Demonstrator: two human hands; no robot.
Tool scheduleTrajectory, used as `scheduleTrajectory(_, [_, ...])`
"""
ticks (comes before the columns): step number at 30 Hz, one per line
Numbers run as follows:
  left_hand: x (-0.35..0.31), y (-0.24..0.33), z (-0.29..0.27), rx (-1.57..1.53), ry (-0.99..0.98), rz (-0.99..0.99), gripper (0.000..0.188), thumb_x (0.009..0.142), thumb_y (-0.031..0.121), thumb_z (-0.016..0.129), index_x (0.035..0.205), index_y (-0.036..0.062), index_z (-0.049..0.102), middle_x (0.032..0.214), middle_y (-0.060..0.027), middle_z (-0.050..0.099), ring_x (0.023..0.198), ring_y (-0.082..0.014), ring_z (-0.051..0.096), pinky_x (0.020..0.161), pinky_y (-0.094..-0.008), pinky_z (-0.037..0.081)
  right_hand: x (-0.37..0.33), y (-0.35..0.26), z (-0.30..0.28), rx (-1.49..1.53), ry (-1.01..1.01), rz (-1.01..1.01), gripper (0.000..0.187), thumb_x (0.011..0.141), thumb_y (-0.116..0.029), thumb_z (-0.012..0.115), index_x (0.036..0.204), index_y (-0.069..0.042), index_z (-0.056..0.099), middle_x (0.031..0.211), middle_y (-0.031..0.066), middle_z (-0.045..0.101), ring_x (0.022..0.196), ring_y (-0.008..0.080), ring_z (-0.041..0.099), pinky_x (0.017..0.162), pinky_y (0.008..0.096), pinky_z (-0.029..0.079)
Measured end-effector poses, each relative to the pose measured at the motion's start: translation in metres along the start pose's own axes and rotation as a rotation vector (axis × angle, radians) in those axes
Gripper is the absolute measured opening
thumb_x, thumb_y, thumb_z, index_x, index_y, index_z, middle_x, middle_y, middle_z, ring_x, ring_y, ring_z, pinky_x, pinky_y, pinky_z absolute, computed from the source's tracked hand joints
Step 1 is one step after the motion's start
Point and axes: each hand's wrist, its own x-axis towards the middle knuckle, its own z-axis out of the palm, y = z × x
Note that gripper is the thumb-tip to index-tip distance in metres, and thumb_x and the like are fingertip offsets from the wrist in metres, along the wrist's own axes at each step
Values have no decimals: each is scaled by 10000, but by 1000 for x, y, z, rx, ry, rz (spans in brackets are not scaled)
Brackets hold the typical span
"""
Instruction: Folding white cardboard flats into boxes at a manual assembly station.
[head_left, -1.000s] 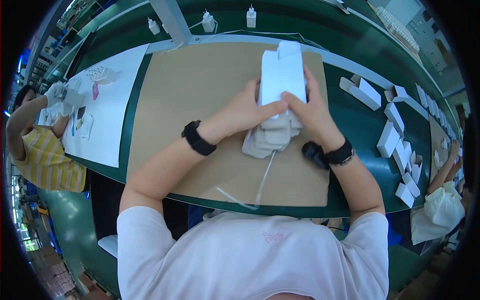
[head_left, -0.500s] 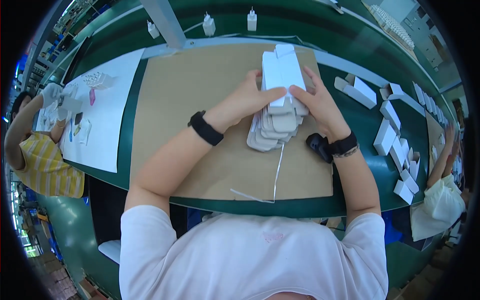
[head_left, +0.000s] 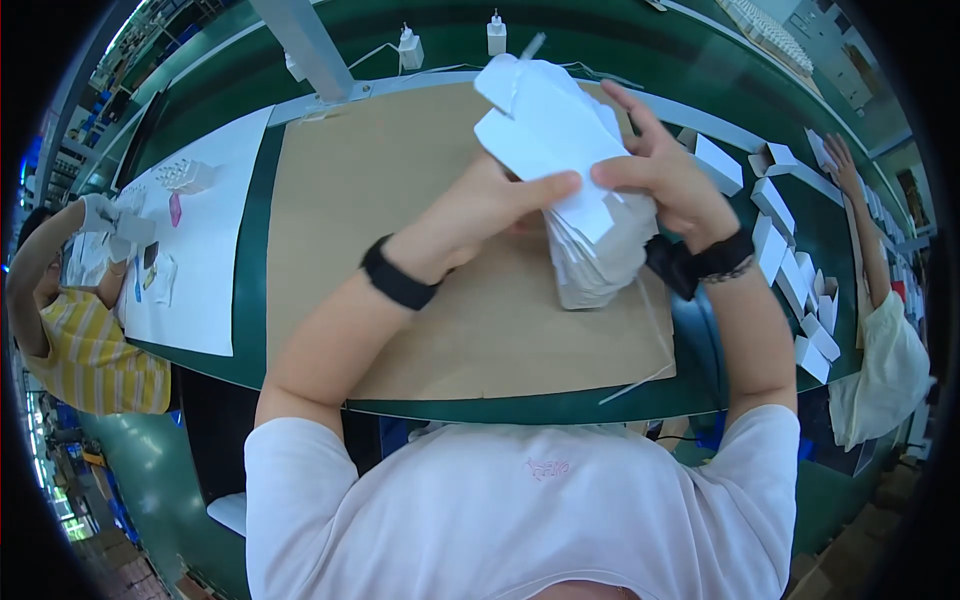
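A thick stack of flat white folded cartons (head_left: 575, 140) is gripped between my two hands, tilted with its top toward the far left. My left hand (head_left: 500, 205) clasps its left side, thumb across the top carton and fingers hidden beneath. On the right side, my right hand (head_left: 665, 175) presses its thumb on the stack, with the forefinger stretched away from it. The lower edges of the cartons fan out unevenly. A thin white strap (head_left: 655, 325) trails from under the stack toward the near edge of the brown cardboard sheet (head_left: 400, 330).
Several assembled white boxes (head_left: 768, 245) lie on the green table at the right. White plug adapters (head_left: 496, 35) stand along the back. At the left, a co-worker in a yellow striped top (head_left: 95, 340) works over white paper (head_left: 215, 270). Another person (head_left: 880, 350) reaches in at far right.
The stack has been lifted and turned, its top swinging left and its lower end right. Both hands moved with it. The strap shifted right, and the co-worker at right raised an arm.
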Motion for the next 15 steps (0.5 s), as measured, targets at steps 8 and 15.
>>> scheduleTrajectory(8, [-6, 54, -19, 1232, 129, 561, 1105, 574, 283, 838, 1386, 50, 126, 1165, -173, 503, 1093, -260, 500, 902, -369, 431, 24, -94, 15, -1247, -602, -315, 997, 484, -86, 714, 1372, -97, 260, 1050, 176, 582, 945, 308, 577, 848, 311, 446])
scheduleTrajectory(15, [21, -10, -10, 526, 116, 144, 1160, 573, 214, 809, 1355, 5, -22, 1193, -202, 451, 1084, -327, 497, 911, -380, 427, 70, -64, 31, -1307, -766, -98, 889, 438, -64, 771, 1233, -73, 373, 1077, 169, 599, 987, 323, 578, 853, 349, 462])
